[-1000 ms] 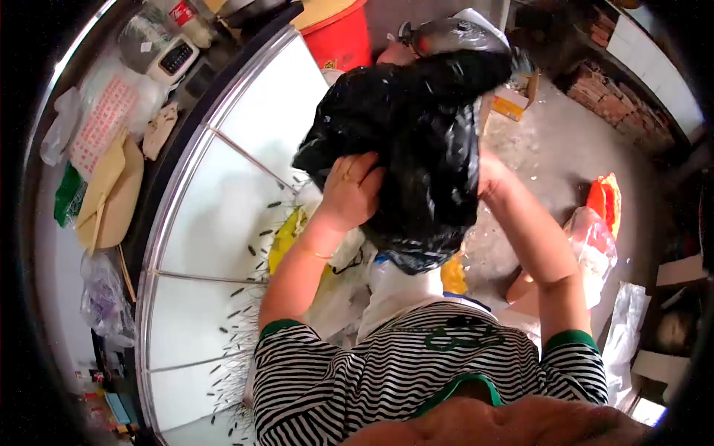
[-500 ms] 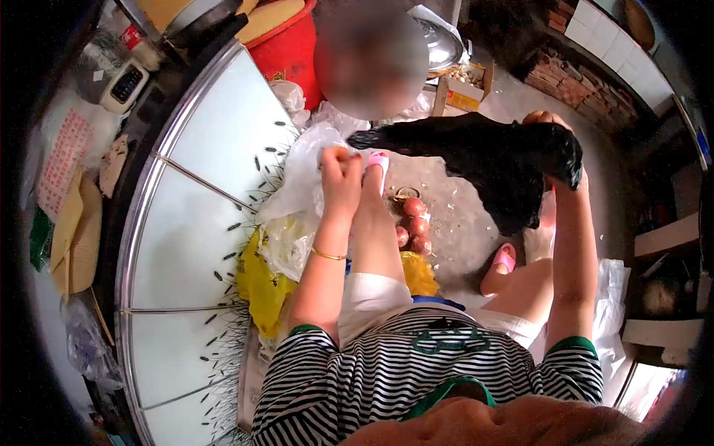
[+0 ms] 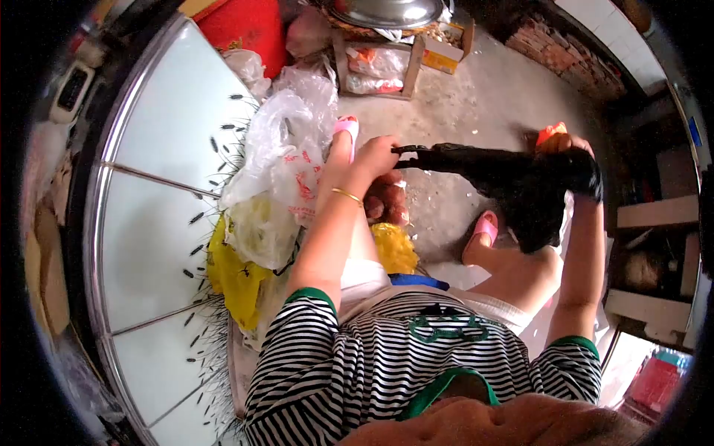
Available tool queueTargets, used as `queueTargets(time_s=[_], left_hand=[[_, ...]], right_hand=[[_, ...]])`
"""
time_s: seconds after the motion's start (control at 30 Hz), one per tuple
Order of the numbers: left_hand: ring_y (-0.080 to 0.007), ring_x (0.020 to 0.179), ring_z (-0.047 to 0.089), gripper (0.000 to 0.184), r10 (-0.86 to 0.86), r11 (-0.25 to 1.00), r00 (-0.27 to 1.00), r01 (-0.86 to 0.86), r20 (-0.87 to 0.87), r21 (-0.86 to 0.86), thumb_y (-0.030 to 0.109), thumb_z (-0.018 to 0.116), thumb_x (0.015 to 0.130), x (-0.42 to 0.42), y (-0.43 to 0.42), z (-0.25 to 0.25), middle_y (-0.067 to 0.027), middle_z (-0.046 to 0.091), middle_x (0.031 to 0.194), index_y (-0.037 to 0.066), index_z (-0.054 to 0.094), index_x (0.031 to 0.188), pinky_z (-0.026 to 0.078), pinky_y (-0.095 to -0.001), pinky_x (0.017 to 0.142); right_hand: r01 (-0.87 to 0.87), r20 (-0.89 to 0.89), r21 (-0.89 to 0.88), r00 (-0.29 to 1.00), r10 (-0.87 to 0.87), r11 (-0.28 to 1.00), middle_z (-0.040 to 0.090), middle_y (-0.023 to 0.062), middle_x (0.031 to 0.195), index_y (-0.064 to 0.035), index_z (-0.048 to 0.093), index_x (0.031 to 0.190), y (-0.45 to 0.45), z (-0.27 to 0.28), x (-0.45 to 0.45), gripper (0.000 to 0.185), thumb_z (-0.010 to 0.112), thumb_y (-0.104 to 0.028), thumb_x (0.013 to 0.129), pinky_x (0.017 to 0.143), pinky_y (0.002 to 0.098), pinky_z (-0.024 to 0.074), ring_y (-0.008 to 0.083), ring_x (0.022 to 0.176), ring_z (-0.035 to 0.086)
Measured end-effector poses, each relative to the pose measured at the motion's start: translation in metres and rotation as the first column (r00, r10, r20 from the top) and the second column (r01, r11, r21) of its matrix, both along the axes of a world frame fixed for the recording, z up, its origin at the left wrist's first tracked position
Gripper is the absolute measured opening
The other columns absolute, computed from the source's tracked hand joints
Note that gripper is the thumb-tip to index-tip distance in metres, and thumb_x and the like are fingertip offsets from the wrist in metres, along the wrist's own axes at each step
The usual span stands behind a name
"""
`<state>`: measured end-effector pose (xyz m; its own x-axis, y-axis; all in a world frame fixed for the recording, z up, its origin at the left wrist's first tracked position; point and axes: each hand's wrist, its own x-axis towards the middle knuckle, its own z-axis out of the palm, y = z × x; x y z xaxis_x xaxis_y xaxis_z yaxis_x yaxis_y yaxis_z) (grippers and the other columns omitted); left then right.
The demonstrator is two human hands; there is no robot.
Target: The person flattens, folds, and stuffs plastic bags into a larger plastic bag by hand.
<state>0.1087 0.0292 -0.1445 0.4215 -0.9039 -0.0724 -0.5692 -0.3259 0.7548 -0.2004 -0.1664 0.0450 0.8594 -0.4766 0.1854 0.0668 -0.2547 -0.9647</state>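
Note:
A black plastic bag (image 3: 513, 182) is stretched sideways in front of me, its wider part drooping on the right. My left hand (image 3: 378, 156) is closed on its thin twisted end. My right hand (image 3: 571, 145) has its fingers wrapped round the bunched other end, which partly covers the wrist. Beside the right fingers shows a small orange-red piece (image 3: 551, 135); I cannot make out what it is. Beneath the left hand, several round reddish onions (image 3: 388, 201) lie on the floor, partly hidden. A yellow plastic bag (image 3: 396, 247) is close to them.
On the left stands a glass-topped table (image 3: 149, 256) with a metal rim. White plastic bags (image 3: 286, 141) and a yellow bag (image 3: 234, 275) hang beside it. Ahead are a red bucket (image 3: 249, 37), a wooden crate (image 3: 375, 70) and a carton (image 3: 448, 52). Bricks (image 3: 565, 63) are stacked at back right.
My left hand has moved right and now grips the thin end of the black bag, which is pulled straighter. The orange-red piece has come into sight by my right hand. The view has shifted.

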Motion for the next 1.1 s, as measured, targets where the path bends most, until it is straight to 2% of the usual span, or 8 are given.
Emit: queueTargets(time_s=[0.2,0.37,0.5,0.53,0.63,0.7,0.93,1.1], left_hand=[[-0.0247,0.074,0.061,0.019,0.153,0.922,0.363,-0.386,-0.919,0.001,0.010,0.054,0.082,-0.026,0.024,0.046,-0.0084,0.062,0.083,0.003,0.057,0.100,0.050,-0.0378,0.066],[-0.0212,0.063,0.052,0.010,-0.139,0.712,-0.214,-0.700,-0.967,0.052,0.015,0.054,0.083,-0.050,0.016,0.029,-0.0051,0.049,0.067,0.005,0.052,0.083,0.047,-0.0394,0.062],[-0.0137,0.049,0.038,0.019,0.091,0.971,0.024,-0.223,-0.996,0.084,0.024,0.060,0.080,-0.040,0.033,0.044,-0.0010,0.039,0.057,0.007,0.054,0.086,0.038,-0.0288,0.049],[-0.0124,0.050,0.040,0.027,0.074,0.995,0.289,-0.080,-0.954,0.053,0.025,0.061,0.079,-0.042,0.034,0.045,-0.0015,0.042,0.060,0.006,0.054,0.096,0.037,-0.0272,0.048],[-0.0230,0.068,0.061,0.059,-0.353,0.930,0.914,0.320,-0.201,-0.180,0.025,0.063,0.074,-0.056,0.034,0.037,-0.0177,0.062,0.086,0.007,0.043,0.127,0.048,-0.0332,0.062],[-0.0327,0.083,0.063,0.063,-0.364,0.796,0.911,0.412,-0.193,0.442,0.023,0.060,0.074,-0.068,0.033,0.071,-0.0242,0.062,0.092,0.008,0.038,0.131,0.048,-0.0379,0.075],[-0.0286,0.068,0.059,0.030,0.147,0.984,0.949,-0.170,0.280,0.059,0.020,0.052,0.081,-0.059,0.030,0.052,-0.0141,0.056,0.072,-0.001,0.055,0.103,0.047,-0.0354,0.063],[-0.0174,0.045,0.043,0.009,0.377,0.739,0.311,-0.669,-0.872,0.081,0.008,0.038,0.083,-0.014,0.002,0.025,-0.0074,0.046,0.063,0.004,0.044,0.079,0.035,-0.0312,0.039]], right_hand=[[0.449,-0.332,-0.256,0.791,-0.514,0.856,0.056,-0.0015,0.072,-0.0085,0.058,0.082,-0.121,-0.108,-0.111,0.009,0.058,-0.017,0.083,0.056,0.0240,0.0417,0.0110,0.060,0.050],[0.253,0.077,0.652,0.916,-0.394,0.715,0.061,0.0131,0.100,-0.0059,0.058,0.100,-0.045,-0.116,-0.088,0.039,0.060,-0.040,0.082,0.079,0.0425,0.0522,0.0288,0.092,0.059],[-0.210,0.451,0.822,0.806,-0.382,0.529,0.060,0.0188,0.099,0.0019,0.053,0.106,-0.051,-0.151,-0.110,0.035,0.049,-0.028,0.087,0.085,0.0416,0.0499,0.0303,0.094,0.059],[0.250,-0.002,0.908,0.804,-0.594,0.335,0.060,0.0192,0.099,0.0030,0.052,0.106,-0.043,-0.127,-0.106,0.035,0.042,-0.026,0.089,0.085,0.0399,0.0505,0.0308,0.092,0.060],[0.245,-0.014,0.873,0.878,-0.479,0.423,0.062,0.0161,0.096,0.0027,0.054,0.101,-0.044,-0.116,-0.107,0.035,0.040,-0.028,0.090,0.083,0.0394,0.0509,0.0297,0.083,0.062],[0.379,-0.134,0.836,0.842,-0.523,0.397,0.063,0.0127,0.091,0.0007,0.056,0.100,-0.046,-0.117,-0.097,0.030,0.041,-0.024,0.091,0.073,0.0353,0.0522,0.0261,0.077,0.062],[0.284,-0.488,-0.049,0.830,-0.271,0.958,0.056,0.0061,0.094,-0.0080,0.059,0.107,-0.007,-0.093,-0.083,0.030,0.057,-0.018,0.080,0.082,0.0302,0.0422,0.0163,0.092,0.052],[-0.372,-0.830,-0.514,0.442,-0.339,0.773,0.059,0.0118,0.100,-0.0030,0.055,0.115,0.026,-0.106,-0.096,0.042,0.058,-0.027,0.080,0.085,0.0313,0.0423,0.0170,0.095,0.054]])
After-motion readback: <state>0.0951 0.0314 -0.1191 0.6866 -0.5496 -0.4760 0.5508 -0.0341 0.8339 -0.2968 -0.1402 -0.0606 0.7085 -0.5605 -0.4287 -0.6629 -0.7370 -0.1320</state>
